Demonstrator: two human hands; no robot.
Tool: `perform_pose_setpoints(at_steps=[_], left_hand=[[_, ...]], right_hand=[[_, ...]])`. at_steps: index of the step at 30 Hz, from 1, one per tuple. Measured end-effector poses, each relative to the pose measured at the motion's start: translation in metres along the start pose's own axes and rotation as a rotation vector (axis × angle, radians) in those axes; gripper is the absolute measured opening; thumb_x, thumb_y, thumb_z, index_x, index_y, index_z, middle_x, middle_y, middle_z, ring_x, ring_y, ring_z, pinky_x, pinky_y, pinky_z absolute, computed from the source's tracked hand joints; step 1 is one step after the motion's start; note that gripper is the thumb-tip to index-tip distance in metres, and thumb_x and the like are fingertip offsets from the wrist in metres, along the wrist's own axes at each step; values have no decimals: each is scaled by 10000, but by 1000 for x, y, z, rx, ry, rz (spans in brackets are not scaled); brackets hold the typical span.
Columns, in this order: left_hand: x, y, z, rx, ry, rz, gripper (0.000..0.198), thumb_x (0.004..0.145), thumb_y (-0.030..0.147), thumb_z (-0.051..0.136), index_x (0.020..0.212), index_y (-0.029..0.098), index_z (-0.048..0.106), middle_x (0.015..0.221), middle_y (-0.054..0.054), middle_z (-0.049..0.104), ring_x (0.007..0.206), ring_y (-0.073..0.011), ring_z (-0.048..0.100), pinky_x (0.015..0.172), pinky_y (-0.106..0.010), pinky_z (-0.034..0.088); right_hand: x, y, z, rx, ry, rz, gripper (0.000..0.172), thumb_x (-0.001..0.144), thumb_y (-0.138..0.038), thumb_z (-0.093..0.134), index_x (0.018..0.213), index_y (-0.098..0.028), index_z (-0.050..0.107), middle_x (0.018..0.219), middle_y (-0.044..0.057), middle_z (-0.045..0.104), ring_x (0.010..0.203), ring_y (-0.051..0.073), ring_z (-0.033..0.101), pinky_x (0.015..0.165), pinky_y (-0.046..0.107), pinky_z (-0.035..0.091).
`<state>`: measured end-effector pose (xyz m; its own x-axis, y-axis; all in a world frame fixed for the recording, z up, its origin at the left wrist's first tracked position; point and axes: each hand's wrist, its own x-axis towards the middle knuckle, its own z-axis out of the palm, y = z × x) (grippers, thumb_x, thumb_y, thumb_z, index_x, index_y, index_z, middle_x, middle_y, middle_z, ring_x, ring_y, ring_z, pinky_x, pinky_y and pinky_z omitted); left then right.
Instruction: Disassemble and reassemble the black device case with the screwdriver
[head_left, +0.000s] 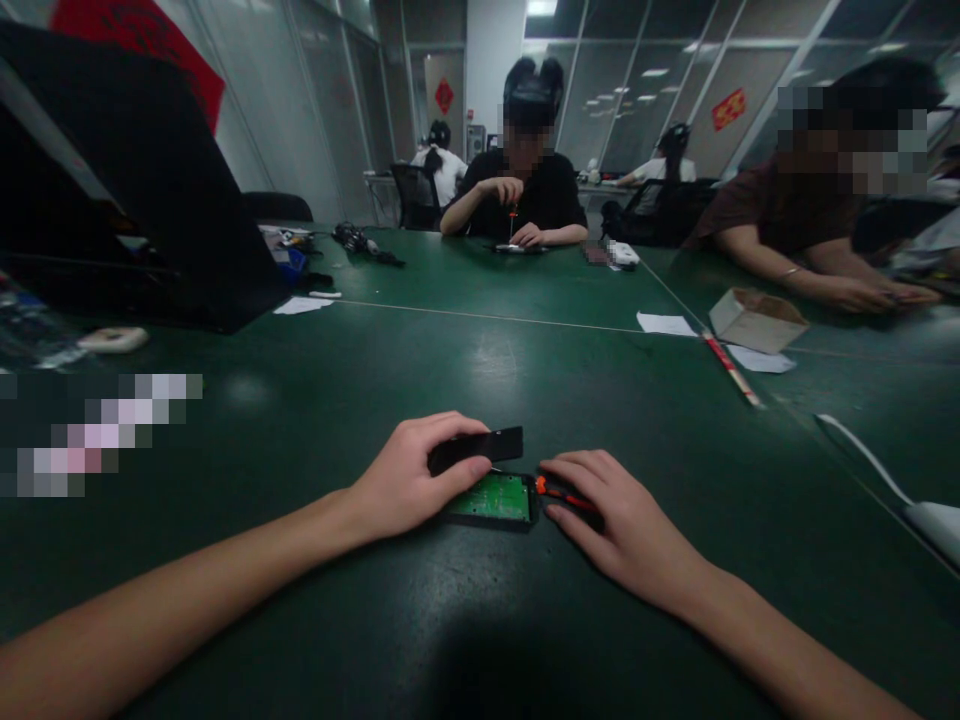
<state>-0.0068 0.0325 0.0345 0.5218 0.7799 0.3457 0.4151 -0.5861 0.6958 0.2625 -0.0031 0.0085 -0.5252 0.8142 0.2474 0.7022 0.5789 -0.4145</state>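
Note:
A black flat cover (504, 443) is held in my left hand (412, 470), with the fingers on its far side and the thumb along the near edge. Just below it, a black case with a green circuit board (499, 497) lies on the table, its left end hidden by that hand. My right hand (607, 505) curls loosely round the orange and black handle of a screwdriver (566, 493), low over the table at the case's right end. Part of the handle is hidden under the palm.
The green table (420, 370) carries a black laptop-like panel (127, 180) at left. A small open box (757, 318), papers (666, 324) and a red-and-white stick (729, 368) lie at right. A white cable (862, 455) curves nearby. Other people sit opposite and at right.

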Motion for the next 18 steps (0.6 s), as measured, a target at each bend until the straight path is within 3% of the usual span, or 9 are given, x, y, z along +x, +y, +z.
perform_pose_setpoints(at_steps=[7,18], left_hand=[[-4,-3,9,99,-99,130,365,855,407,657,1128,168,629,1061,-85,676,982,-217,618,896,-357,481],[-6,0,8,170,-193,105,411,830,442,669,1153,189,649,1110,-86,706,1004,-239,657,918,-377,502]], right_hand=[[0,-2,0,-2,-2,-18,358,908,-293,615,1253,-211,568,1204,128,627,1100,277,574,932,493,506],[0,-2,0,-23,-19,-17,335,928,-298,587,1249,-203,566,1203,120,621,1112,267,562,946,474,498]])
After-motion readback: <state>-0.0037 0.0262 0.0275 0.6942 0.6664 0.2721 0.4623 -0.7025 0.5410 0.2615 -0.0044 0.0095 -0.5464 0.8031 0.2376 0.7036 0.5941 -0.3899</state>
